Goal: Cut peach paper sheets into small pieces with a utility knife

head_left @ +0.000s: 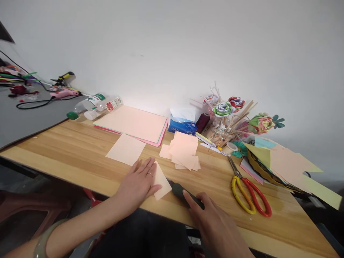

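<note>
My left hand (141,177) lies flat, fingers stretched out, pressing a small pale-pink sheet of paper (162,182) onto the wooden table. That sheet seems folded, though its far part is hidden under the hand. My right hand (212,218) is closed around a dark-handled knife (185,193). The knife's narrow tip touches or lies at the right edge of the sheet; how much of the blade is under the paper I cannot tell. Just beyond my left hand is a larger pale square of paper (125,148). Several small cut pieces of paper (185,148) lie in a loose pile.
Scissors (243,190) with yellow and red handles lie to the right. Behind are a stack of coloured paper (134,122), a blue tissue pack (182,125), plastic bottles (92,105) and paper flowers (224,109). Paper scraps (287,163) overfill a container at the right edge.
</note>
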`<state>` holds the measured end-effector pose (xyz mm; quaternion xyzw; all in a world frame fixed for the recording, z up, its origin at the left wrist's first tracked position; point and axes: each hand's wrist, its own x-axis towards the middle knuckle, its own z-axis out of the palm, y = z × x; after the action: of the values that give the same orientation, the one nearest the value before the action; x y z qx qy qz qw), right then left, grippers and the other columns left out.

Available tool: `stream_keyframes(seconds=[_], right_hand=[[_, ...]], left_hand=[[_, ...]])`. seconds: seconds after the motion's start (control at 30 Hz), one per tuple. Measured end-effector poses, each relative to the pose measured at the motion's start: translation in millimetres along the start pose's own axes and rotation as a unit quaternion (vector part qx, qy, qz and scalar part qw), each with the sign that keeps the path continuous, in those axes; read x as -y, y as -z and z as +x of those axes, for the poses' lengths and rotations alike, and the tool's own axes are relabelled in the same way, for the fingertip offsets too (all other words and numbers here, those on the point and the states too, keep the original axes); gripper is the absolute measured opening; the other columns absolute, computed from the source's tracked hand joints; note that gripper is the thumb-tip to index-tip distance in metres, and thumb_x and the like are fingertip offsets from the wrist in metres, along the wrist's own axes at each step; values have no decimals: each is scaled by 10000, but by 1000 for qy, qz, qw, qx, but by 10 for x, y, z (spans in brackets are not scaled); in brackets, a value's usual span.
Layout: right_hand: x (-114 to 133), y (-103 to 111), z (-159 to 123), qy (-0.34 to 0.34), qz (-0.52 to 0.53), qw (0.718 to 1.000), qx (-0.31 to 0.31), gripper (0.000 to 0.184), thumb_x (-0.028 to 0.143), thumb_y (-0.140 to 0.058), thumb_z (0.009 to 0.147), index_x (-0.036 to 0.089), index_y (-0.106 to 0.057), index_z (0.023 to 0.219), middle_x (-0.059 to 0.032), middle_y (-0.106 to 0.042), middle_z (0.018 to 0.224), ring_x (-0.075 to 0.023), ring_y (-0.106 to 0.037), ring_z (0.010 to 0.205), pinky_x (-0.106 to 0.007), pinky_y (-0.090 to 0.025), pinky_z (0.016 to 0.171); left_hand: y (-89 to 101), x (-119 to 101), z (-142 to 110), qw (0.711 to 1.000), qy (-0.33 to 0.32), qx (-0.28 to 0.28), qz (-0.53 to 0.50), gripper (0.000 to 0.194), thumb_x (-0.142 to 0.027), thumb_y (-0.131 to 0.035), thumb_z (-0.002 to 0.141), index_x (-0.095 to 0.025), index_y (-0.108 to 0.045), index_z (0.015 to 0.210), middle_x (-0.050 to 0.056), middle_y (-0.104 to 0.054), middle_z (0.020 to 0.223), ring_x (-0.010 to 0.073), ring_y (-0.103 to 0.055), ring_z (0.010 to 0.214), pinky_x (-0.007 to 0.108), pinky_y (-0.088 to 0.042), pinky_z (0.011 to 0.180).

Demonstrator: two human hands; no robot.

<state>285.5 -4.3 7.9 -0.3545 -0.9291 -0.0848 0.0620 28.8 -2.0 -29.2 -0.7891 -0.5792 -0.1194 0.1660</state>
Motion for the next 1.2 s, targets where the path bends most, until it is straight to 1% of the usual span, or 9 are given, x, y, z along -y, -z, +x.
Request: stream_keyframes(seconds=[0.07, 0.13, 0.2, 0.37, 0.53, 0.7, 0.9, 1.03, 1.2], right_hand=[[-16, -6, -20, 3, 9, 1000, 15, 606, 27, -385, 743, 191, -388, 1327, -111, -577, 985, -173, -649, 705, -279, -545, 549], [-26, -11, -39, 7, 13, 1000, 25, 649, 19, -390, 722, 191, -359, 1347, -112, -573, 1006, -172, -649, 725, -274, -547, 567], [-32, -14, -49, 6, 13, 999, 33, 684, 11, -398, 702, 190, -340, 1360, -112, -572, 1017, -174, -649, 739, -272, -549, 580], [-48, -36, -26, 4, 17, 999, 43, 789, -11, -416, 642, 209, -292, 1389, -100, -580, 1027, -179, -650, 760, -260, -550, 588], [-60, -80, 36, 4, 13, 999, 45, 831, -3, -408, 615, 237, -276, 1399, -82, -592, 1014, -185, -652, 764, -258, -552, 564], [-61, -87, 129, 6, 0, 999, 31, 807, -11, -403, 612, 236, -326, 1376, -76, -603, 994, -166, -646, 727, -246, -546, 569], [-61, -88, 252, 12, -17, 1000, 11, 741, 7, -414, 646, 210, -353, 1357, -96, -596, 1003, -168, -638, 753, -239, -534, 580], [-55, -123, 310, 11, -25, 1000, 2, 688, 21, -401, 689, 206, -367, 1350, -95, -590, 980, -171, -632, 722, -260, -533, 578], [-36, -134, 388, 6, -25, 1000, -15, 623, 36, -374, 733, 197, -397, 1334, -111, -582, 988, -195, -641, 738, -282, -533, 552]], left_hand=[[0, -14, -17, 1000, 15, -7, 12, 550, -512, -392, 908, -69, -579, 1175, 189, -520, 1302, 323, -476, 1209, 491, -380, 965], [-14, -33, -34, 1000, 15, -18, 16, 513, -486, -400, 915, -73, -610, 1134, 189, -549, 1270, 316, -511, 1176, 456, -405, 952], [-39, -50, -47, 999, 3, -35, 16, 518, -463, -367, 934, -50, -616, 1123, 204, -577, 1227, 292, -550, 1137, 410, -424, 943], [-69, -53, -50, 998, 3, -61, 25, 553, -451, -279, 958, -47, -627, 1106, 208, -586, 1207, 282, -583, 1100, 404, -461, 897], [-104, -46, -74, 996, 5, -87, -8, 517, -458, -343, 942, -58, -616, 1122, 205, -589, 1208, 272, -578, 1112, 355, -470, 889], [-170, -63, -91, 993, 20, -116, -24, 523, -448, -345, 941, -41, -572, 1179, 211, -582, 1214, 272, -566, 1128, 366, -470, 907], [-103, -45, -61, 993, -8, -116, 0, 513, -426, -365, 939, -2, -612, 1091, 233, -598, 1176, 277, -598, 1082, 358, -504, 859], [-84, -53, -48, 993, 3, -121, 1, 520, -417, -345, 948, 10, -604, 1094, 231, -596, 1179, 274, -596, 1086, 359, -506, 863], [-80, -64, -45, 994, 3, -107, 4, 550, -425, -306, 957, 16, -612, 1076, 235, -592, 1176, 277, -600, 1080, 362, -517, 852]])
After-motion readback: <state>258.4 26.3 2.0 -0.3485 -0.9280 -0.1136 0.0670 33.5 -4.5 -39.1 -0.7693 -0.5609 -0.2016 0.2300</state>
